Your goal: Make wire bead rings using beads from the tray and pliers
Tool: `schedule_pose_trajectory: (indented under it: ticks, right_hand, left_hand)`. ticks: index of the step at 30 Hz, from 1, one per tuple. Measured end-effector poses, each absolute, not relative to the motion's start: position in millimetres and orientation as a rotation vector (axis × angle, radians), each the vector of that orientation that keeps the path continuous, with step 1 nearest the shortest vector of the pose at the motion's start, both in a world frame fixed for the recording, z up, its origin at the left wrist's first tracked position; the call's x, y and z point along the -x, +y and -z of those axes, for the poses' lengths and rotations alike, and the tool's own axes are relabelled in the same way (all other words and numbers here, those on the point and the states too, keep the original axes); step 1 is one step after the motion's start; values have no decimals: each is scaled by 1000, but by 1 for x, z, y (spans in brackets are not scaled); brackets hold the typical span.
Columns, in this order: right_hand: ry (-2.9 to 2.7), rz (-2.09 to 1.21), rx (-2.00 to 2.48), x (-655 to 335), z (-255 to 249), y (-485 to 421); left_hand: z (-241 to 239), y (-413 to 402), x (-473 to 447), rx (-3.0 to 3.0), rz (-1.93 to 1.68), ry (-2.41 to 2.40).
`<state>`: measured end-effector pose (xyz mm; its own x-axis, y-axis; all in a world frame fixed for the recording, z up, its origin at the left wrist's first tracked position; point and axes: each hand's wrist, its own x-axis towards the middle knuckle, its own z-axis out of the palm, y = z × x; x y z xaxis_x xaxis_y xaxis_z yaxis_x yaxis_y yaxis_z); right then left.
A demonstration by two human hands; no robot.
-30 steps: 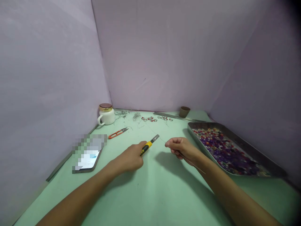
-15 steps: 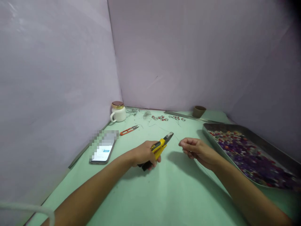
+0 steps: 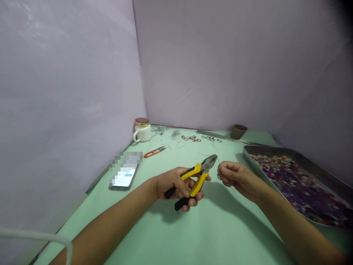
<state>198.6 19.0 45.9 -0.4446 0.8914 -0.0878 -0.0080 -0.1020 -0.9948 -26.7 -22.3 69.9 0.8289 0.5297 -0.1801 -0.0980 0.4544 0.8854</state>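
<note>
My left hand (image 3: 176,186) grips yellow-and-black pliers (image 3: 197,176) by the handles, which are spread apart, with the steel jaws pointing up and to the right. My right hand (image 3: 237,176) is closed in a pinch just right of the jaws, holding a thin wire (image 3: 234,192) that trails down past the wrist. A small ring-like piece shows at the fingertips, too small to name. Both hands hover over the pale green table (image 3: 193,228).
A metal tray (image 3: 320,171) of purple and red beads lies at the right. A phone (image 3: 124,176), orange thread snips (image 3: 154,151) and a lidded white mug (image 3: 142,129) stand at the left. Beaded pieces (image 3: 193,138), wire scraps and a small brown cup (image 3: 238,131) lie at the back.
My left hand has lifted and turned the pliers so both handles show, spread apart. The right hand has stayed pinched on the wire. The view has swung left.
</note>
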Motion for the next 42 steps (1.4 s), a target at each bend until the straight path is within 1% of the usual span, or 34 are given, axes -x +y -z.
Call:
schedule_pose_trajectory:
  ticks: [3, 7, 11, 14, 18, 22, 25, 27, 30, 33, 35, 38, 42]
  right_hand:
    - [-1448, -1618, 1112, -199, -46, 20]
    - [-1410, -1602, 1247, -198, -45, 21]
    - [-1437, -1557, 1336, -192, -43, 20]
    - [-1473, -1522, 1383, -188, -39, 20]
    - [-1444, -1585, 1323, -191, -34, 23]
    - [-1424, -1668, 1248, -196, -31, 25]
    - [-1446, -1669, 1171, -198, -32, 25]
    - [-1475, -1645, 1101, -198, -35, 23]
    - [-1516, -1606, 1014, -197, -38, 22]
    - [-1535, -1579, 1015, -197, -37, 23]
    - [-1526, -1551, 1090, -197, -36, 24]
    - [-1498, -1509, 1223, -197, -34, 27]
    - [-1479, -1497, 1313, -195, -33, 27]
  left_hand:
    - [-68, -19, 28, -1281, -455, 708]
    - [-60, -17, 29, -1846, -456, 1202]
    - [-49, -19, 23, -2319, -251, 1662]
    - [-43, -19, 19, -2476, -137, 1814]
    - [-42, -17, 21, -2327, -250, 1720]
    - [-49, -13, 27, -1835, -447, 1291]
    - [-58, -13, 29, -1356, -440, 891]
    - [-63, -15, 30, -1139, -429, 683]
    - [-66, -17, 30, -953, -377, 538]
    - [-64, -16, 30, -960, -383, 568]
    - [-62, -14, 29, -1081, -423, 686]
    - [-58, -11, 27, -1389, -417, 1002]
    - [-55, -13, 21, -1956, -333, 1465]
